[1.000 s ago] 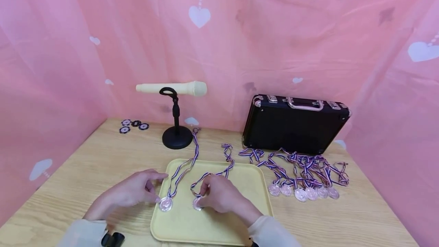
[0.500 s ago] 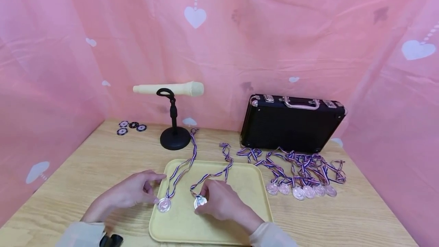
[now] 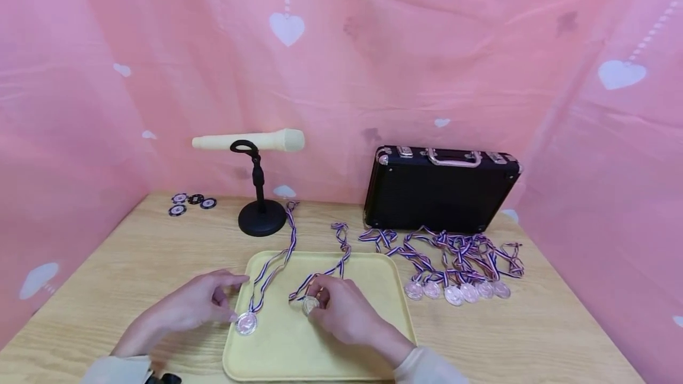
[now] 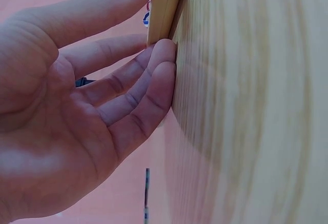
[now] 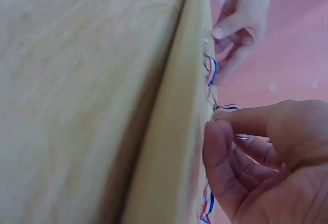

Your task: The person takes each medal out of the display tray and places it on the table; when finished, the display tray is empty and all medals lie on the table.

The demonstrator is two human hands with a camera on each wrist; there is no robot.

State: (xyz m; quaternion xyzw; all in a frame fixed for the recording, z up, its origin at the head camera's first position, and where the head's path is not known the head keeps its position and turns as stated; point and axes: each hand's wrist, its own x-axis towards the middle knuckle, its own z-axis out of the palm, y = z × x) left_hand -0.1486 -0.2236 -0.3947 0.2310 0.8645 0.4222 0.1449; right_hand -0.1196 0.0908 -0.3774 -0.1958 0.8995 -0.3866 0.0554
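A cream tray (image 3: 315, 363) bears two silver medals on striped ribbons. Between the thumb and fingers of my right hand (image 3: 347, 314), the right medal (image 3: 310, 306) is pinched by its edge and tilted, its ribbon (image 3: 341, 248) trailing over the tray's far rim. My left hand (image 3: 193, 308) rests at the tray's left edge, thumb tip beside the left medal (image 3: 246, 323). In the left wrist view, the lower fingers of that hand (image 4: 77, 101) touch the wooden table (image 4: 246, 106) beside the tray's side (image 4: 166, 8). The right wrist view shows the right fingertips (image 5: 219, 131) at the tray's rim.
Several more medals (image 3: 454, 296) lie in a row right of the tray, ribbons tangled before a black case (image 3: 440, 194). At the back left stand a black stand (image 3: 261, 218) and a cream microphone (image 3: 267, 140). Several poker chips (image 3: 178, 210) lie farther left. Pink curtain surrounds the table.
My right hand has shifted the right medal slightly away from me and tipped it. The left hand keeps its place by the tray. The whole head view has swung a little right.
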